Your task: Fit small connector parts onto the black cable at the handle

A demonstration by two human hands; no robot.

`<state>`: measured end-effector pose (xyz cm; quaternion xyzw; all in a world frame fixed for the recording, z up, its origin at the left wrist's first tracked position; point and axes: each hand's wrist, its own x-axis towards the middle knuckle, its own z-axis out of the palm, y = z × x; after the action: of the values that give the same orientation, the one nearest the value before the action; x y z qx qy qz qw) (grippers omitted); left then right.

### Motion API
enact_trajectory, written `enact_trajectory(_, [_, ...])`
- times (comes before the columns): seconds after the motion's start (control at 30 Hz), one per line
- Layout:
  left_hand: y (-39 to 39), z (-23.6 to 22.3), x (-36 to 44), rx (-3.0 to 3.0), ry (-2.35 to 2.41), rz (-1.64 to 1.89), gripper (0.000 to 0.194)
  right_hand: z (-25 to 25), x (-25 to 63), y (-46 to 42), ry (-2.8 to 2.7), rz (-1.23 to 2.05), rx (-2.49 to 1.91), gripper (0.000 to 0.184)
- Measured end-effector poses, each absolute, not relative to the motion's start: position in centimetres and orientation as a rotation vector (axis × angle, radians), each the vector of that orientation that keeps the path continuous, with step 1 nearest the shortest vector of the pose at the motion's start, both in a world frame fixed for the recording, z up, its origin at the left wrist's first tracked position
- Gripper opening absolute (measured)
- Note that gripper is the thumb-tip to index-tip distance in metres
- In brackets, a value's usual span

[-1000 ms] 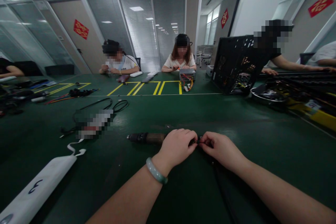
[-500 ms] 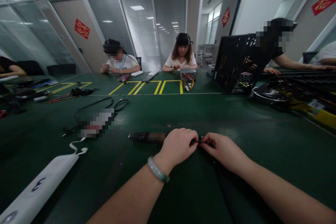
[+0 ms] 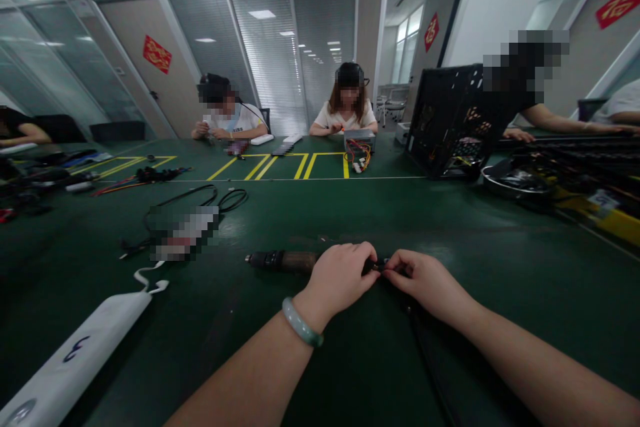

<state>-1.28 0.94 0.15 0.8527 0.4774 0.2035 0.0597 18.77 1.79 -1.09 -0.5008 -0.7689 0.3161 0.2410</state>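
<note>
A broad green table (image 3: 280,217), marked with yellow lines near its far side, stretches before the person at work, with co-workers seated across from them. A black computer case (image 3: 435,123) stands open-sided at far right. A long white power strip (image 3: 80,357), hand-marked with a dark figure, runs along the near left, and a black cord (image 3: 433,370) trails over the near part of the table below the right hand.

At center, a slim, cylindrical dark tool (image 3: 300,262) lies crosswise at the table's surface, directly ahead of the person, its nose toward the left. The visible half shows a black, ringed front collar and a dull brown, matte-looking barrel; the back half disappears beneath the left hand (image 3: 369,267). That hand is arched over the tool, its fingers curled and bunched, the thumb drawn in close to the forefinger. The right hand (image 3: 389,268) faces it, almost touching, with thumb and forefinger pinching a small dark piece (image 3: 383,266); whether this belongs to the tool or the cord cannot be told. A pale green bangle (image 3: 300,323) circles the left wrist. Smallest of all, a narrow metallic tip (image 3: 249,258) catches the light at the tool's front end.
</note>
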Motion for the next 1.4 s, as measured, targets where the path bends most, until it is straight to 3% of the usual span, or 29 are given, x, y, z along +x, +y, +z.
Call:
enact_trajectory(0.43, [0.88,0.29,-1.25,2.658,1.356,0.621,0.007,-1.1,18.91,1.75,-2.091,0.891,-1.364,0.007])
enact_trajectory(1.4, [0.78,0.53,-1.13,2.658,1.348,0.62,0.008,-1.18,18.96,1.83,-2.091,0.905,-1.366,0.008])
